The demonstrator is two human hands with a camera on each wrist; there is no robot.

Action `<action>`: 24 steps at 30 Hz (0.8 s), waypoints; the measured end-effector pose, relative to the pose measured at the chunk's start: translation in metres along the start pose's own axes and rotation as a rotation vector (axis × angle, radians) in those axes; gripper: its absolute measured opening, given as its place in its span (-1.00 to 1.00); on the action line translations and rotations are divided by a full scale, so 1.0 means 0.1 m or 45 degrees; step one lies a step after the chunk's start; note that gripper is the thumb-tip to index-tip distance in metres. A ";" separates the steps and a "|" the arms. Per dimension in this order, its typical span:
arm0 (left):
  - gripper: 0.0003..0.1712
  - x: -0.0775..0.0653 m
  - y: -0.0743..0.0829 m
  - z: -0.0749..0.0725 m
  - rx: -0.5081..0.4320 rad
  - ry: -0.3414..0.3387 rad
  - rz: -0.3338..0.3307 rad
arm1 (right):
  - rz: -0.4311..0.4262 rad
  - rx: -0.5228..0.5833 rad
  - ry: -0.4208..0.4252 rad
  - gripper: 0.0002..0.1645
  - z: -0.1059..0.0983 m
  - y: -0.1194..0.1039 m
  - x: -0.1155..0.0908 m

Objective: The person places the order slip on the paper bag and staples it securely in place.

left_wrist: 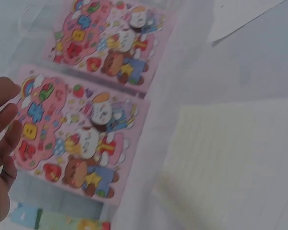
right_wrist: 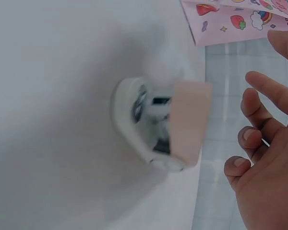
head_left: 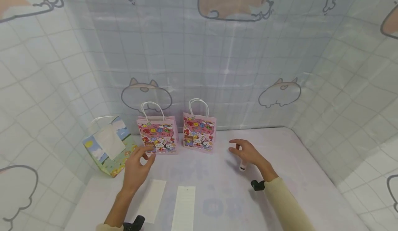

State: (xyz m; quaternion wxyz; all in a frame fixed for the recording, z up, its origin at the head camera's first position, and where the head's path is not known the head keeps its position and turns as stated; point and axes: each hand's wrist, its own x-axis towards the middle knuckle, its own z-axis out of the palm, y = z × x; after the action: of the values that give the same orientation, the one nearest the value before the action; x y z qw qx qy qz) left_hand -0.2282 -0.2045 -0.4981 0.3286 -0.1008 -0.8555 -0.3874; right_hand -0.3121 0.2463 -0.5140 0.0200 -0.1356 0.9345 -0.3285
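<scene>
My left hand (head_left: 136, 169) hovers with relaxed, parted fingers in front of the left pink gift bag (head_left: 158, 134), overlapping its lower corner in the head view. Nothing is between thumb and fingertips. In the left wrist view, the fingers (left_wrist: 5, 129) show at the left edge beside the bag's cartoon print (left_wrist: 86, 134). My right hand (head_left: 247, 151) is held over the table, fingers loosely bent and holding nothing. Just below it stands a small white device with a pink lever (right_wrist: 189, 122), resembling a hole punch, mostly hidden by the hand in the head view.
A second pink gift bag (head_left: 199, 132) stands right of the first, near the wall. To the left leans a landscape-printed bag (head_left: 124, 134) with a white card (head_left: 110, 143) on its front. Two paper strips lie at the front, one left (head_left: 152, 200) and one lined (head_left: 184, 208).
</scene>
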 end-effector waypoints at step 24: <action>-0.32 -0.44 0.47 0.55 0.309 -1.166 0.155 | 0.015 0.229 -0.067 -0.19 -0.10 -0.36 0.41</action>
State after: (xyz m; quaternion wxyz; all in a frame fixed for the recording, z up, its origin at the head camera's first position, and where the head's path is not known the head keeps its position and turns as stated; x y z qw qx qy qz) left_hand -0.2012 -0.1289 -0.5255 -0.0505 -0.2718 -0.9439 -0.1804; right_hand -0.3443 0.2147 -0.4813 0.0586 -0.1364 0.9011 -0.4074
